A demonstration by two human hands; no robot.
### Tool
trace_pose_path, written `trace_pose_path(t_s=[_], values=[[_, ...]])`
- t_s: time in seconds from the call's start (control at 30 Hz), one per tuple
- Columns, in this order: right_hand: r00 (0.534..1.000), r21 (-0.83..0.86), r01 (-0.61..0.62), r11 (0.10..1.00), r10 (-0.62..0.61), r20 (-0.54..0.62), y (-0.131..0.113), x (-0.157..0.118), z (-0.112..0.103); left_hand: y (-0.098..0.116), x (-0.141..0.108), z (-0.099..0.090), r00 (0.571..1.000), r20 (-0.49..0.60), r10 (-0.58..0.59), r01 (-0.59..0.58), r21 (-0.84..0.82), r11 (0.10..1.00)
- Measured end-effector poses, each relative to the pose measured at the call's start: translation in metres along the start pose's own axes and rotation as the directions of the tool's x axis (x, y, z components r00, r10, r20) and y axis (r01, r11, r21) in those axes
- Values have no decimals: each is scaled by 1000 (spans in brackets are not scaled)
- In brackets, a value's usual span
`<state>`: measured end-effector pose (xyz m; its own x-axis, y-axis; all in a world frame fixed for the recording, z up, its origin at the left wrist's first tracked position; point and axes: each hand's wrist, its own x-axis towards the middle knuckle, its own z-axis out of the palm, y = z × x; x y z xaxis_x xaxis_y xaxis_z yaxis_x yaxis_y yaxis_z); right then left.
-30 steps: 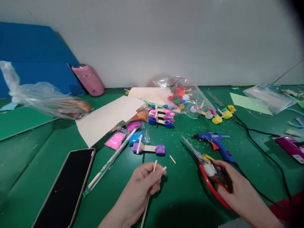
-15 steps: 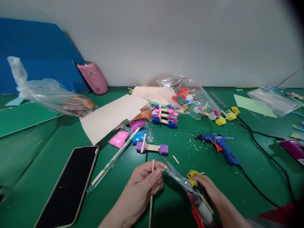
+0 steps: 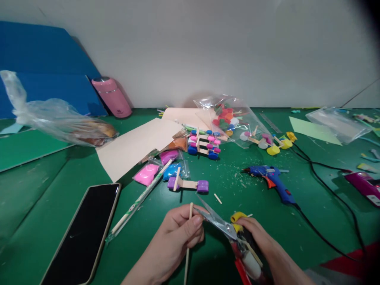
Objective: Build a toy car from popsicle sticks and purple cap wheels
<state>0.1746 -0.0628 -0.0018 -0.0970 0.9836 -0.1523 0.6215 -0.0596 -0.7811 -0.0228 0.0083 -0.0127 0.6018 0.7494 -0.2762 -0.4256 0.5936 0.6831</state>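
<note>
Between thumb and fingers, my left hand [image 3: 182,233] pinches a thin wooden stick [image 3: 187,259] that stands roughly upright. My right hand [image 3: 258,237] is closed on the yellow-and-black handles of a pair of scissors [image 3: 221,223]. Their blades are apart and point toward my left hand, one tip close to the stick's upper part. Just beyond my hands lies a wooden piece with purple clay ends [image 3: 190,184] and a short stick across it. A small wood offcut [image 3: 217,198] rests beside it. Under the scissors are a red item [image 3: 242,271] and a white item, partly hidden.
A phone [image 3: 83,233] lies at left, near a wrapped pair of chopsticks [image 3: 139,200] and clay packets [image 3: 146,174]. Similar clay-ended pieces [image 3: 204,143] sit farther back. At right, a blue glue gun [image 3: 271,180] trails a black cord. A pink bottle [image 3: 113,97] leans against a blue board.
The scissors have shifted slightly left, and their blades have opened wider near the stick. My left hand still holds the stick. The whole view has moved slightly.
</note>
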Motion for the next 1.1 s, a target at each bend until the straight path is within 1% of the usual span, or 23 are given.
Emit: trace_pose_path(t_s=[0.17, 0.33, 0.47, 0.8, 0.9, 1.0, 1.1], values=[[999, 12, 9, 1000, -9, 42, -11, 0, -8, 0, 1, 0, 1000, 3, 6, -6, 21, 1000], [994, 32, 51, 998, -54, 94, -15, -4, -14, 1, -1, 1, 1000, -3, 6, -6, 19, 1000], [996, 42, 49, 998, -52, 76, -12, -5, -14, 1, -1, 2, 1000, 8, -4, 4, 22, 1000], [999, 11, 28, 1000, -28, 26, -2, -6, -4, -1, -1, 1, 1000, 0, 14, -14, 22, 1000], [999, 17, 32, 999, -32, 19, -4, -5, -4, 0, -1, 1, 1000, -6, 17, -17, 43, 999], [999, 17, 4, 1000, -5, 51, -11, -3, -8, -1, -1, 1, 1000, -14, 10, -10, 53, 999], [991, 14, -46, 999, 44, 125, -17, -1, -11, -2, -2, 2, 1000, -1, -4, 4, 62, 998]])
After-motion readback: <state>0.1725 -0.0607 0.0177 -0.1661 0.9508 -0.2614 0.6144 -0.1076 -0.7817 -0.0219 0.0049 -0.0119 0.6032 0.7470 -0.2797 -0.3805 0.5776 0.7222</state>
